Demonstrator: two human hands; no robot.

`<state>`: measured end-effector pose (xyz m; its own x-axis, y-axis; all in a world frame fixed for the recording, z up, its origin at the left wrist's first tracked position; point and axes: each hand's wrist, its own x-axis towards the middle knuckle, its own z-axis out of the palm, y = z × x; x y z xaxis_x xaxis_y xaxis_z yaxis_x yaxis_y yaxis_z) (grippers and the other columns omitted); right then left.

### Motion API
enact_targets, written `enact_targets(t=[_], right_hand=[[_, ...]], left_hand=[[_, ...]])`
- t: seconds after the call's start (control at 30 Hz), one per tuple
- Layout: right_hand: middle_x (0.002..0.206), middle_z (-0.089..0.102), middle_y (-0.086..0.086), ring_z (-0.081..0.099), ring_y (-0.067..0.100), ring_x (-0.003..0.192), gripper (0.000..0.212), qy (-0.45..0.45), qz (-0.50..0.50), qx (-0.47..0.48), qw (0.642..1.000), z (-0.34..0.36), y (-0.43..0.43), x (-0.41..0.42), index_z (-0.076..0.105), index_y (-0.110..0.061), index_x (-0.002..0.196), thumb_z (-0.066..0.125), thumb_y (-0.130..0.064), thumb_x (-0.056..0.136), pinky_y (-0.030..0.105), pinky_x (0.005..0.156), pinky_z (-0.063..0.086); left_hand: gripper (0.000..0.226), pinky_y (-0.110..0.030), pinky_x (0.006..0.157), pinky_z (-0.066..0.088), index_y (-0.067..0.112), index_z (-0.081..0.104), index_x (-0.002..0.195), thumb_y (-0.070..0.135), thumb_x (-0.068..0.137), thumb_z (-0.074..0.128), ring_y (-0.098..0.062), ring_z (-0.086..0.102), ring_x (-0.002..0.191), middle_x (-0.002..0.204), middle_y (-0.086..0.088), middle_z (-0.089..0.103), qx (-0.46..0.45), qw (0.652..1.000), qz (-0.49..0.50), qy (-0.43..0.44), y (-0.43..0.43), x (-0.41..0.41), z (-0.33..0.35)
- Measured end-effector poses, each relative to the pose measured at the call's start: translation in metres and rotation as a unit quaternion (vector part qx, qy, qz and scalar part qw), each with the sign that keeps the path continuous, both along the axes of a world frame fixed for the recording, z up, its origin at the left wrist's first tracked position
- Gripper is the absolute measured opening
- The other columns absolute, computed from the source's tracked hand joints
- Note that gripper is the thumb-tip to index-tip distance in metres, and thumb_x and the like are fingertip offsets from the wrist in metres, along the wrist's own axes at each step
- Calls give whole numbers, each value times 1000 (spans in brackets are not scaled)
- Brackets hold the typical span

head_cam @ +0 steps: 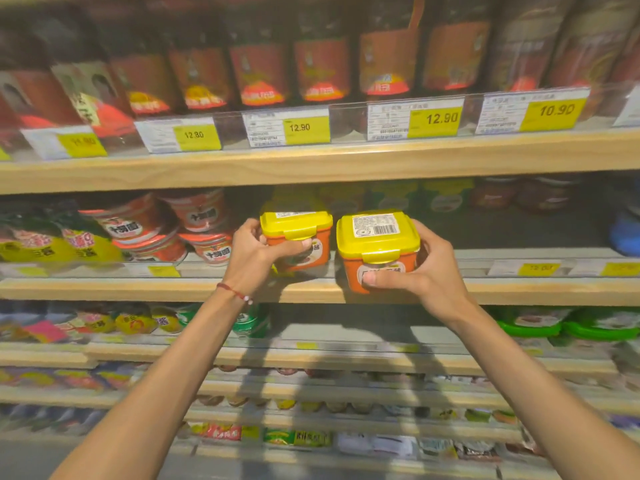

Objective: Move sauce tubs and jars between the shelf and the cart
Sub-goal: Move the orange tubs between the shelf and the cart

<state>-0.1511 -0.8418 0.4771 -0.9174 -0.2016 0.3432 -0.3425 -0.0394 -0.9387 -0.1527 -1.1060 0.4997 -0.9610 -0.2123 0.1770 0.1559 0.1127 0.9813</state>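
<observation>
Mid-frame, the left hand (254,252) and right hand (420,268) each held a tub (299,239); stiff, probably heavy, best gripped by the sides.

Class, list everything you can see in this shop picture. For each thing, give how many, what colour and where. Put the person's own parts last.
left sauce tub: one, orange with yellow lid, at the middle shelf's front
right sauce tub: one, orange with yellow lid, beside it, in front of the shelf edge
bottles: a row, count unclear, dark with red-orange labels, top shelf
price tags: at least five, yellow and white, top shelf rail
round tubs: several, stacked, red and white, middle shelf, left
green-lidded tubs: at least two, lower shelf, right
shelves: several, pale wood
bracelet: one, red, left wrist
left grip: bare hand, holds left sauce tub
right grip: bare hand, holds right sauce tub
</observation>
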Motion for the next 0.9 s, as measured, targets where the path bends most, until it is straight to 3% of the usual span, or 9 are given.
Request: enact_targets(t=[0.13,0.23,0.4,0.53,0.57,0.67,0.77,0.83,0.9], right_hand=[[109,79,-1,76,18,99,73,-11,-5,13,1000,4,-11,-6,68,-14,122,96,-19,55,26,81,59],[107,80,-1,77,18,96,76,-29,-14,11,999,4,-19,-8,69,-15,120,99,-28,51,25,78,59],[99,81,-6,77,12,89,73,-50,-25,21,998,9,-28,-12,70,-11,117,96,-25,51,20,71,58],[87,79,-18,75,2,80,65,-59,-34,34,997,13,-35,-12,70,-16,108,101,-23,51,14,64,55],[86,79,-18,75,2,79,64,-62,-36,36,997,14,-36,-12,70,-17,106,102,-23,51,14,63,55],[85,79,-17,75,2,78,61,-68,-43,43,996,15,-36,-13,70,-16,106,98,-25,52,13,59,53],[82,78,-17,74,0,77,58,-68,-57,59,994,14,-37,-14,70,-15,105,101,-21,57,13,58,53],[83,78,-12,74,-1,76,49,-69,-70,72,992,13,-38,-16,70,-13,105,96,-18,64,13,60,53],[90,77,-10,73,-3,76,47,-68,-79,86,991,12,-39,-17,70,-13,106,96,-20,67,12,61,53]], left_hand=[[31,-21,59,57,0,65,94,-1,71,86,-10,75,69,78,-2,78,1,999,11,-44,-8,-6,2],[30,-28,63,60,-5,72,87,10,69,91,-21,78,79,77,-7,78,3,997,22,-80,-18,-16,4],[17,-19,47,52,-2,70,81,10,81,82,-6,70,52,59,0,73,0,990,5,-144,-20,-19,13],[34,-36,81,56,3,76,83,37,79,83,-16,76,81,77,-3,79,-89,984,-2,-157,-33,-26,11],[37,-33,81,54,3,74,83,39,80,82,-20,75,86,79,-2,79,-102,980,-5,-169,-33,-26,11],[40,-26,70,45,6,59,82,42,88,76,-9,62,77,77,7,64,-122,977,-23,-176,-39,-27,10],[62,-31,71,47,-2,67,97,57,82,75,-15,65,80,88,-2,70,-155,975,-13,-158,-50,-32,3],[51,-21,53,41,0,67,78,50,86,75,-4,56,54,63,5,62,-170,974,21,-146,-53,-32,0],[49,-14,38,27,13,48,59,40,90,74,-1,36,34,46,10,41,-192,971,47,-137,-52,-31,-3]])
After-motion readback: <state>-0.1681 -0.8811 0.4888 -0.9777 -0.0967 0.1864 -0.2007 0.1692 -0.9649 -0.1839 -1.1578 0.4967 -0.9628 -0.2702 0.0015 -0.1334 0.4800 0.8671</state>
